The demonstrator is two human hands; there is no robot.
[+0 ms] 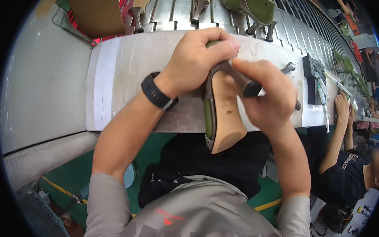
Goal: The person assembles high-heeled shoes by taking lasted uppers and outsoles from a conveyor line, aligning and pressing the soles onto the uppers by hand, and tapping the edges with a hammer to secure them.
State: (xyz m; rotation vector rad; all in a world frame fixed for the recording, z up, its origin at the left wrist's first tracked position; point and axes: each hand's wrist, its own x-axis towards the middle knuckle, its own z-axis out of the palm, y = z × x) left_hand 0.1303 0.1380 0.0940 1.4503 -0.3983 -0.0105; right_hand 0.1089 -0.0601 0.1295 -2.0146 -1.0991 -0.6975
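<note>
Both hands close on a green high-heeled shoe with a tan sole and dark heel (228, 117), held over the pale, worn desk (131, 53), its toe reaching past the near edge. I see the left hand (202, 55) clamped around the heel end, while the right hand (272, 90), blurred, curls its fingers about the heel. The sole faces my camera, smooth and tan with a small dark mark mid-length and an oval toe pad; a green strip of upper runs down its left side to glittering trim near the toe. Right of the hands stands a black box-shaped holder (310, 89); slim translucent syringes (323, 101) lean by it, though I cannot tell whether any sit inside. A silver open-ended wrench (289, 67) shows just beyond the right hand.
</note>
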